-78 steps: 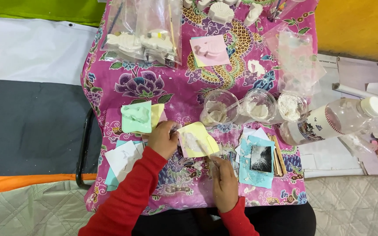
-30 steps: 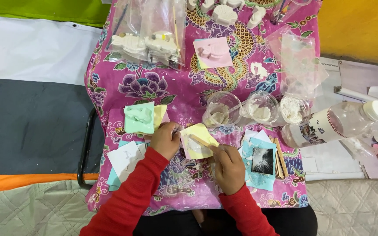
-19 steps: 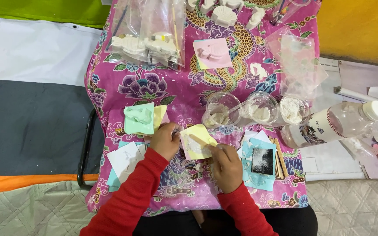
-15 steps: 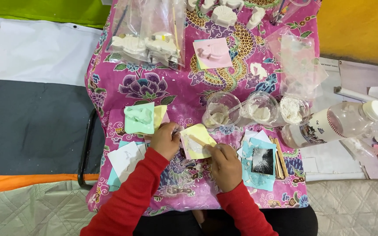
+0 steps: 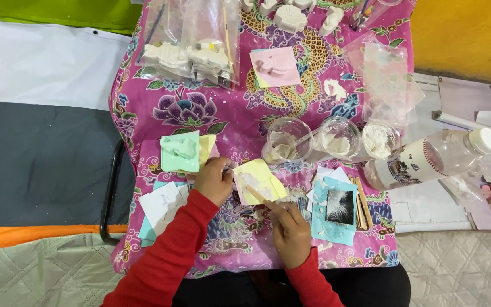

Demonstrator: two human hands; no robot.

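On bench (image 5: 313, 85), our left hand (image 5: 214, 181) pins yellow paper square (image 5: 257, 181) steady; right hand (image 5: 291, 233) grips small stick (image 5: 255, 194), scraping across it.

Small table (image 5: 109, 193), pink floral cloth (image 5: 200, 113) over it

Both hands (image 5: 214, 181) (image 5: 291, 230) curled, close together

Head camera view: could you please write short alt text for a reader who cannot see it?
A person in red sleeves holds a yellow paper square with the left hand while the right hand works a thin stick on it, over a pink floral cloth. Three clear cups stand behind.
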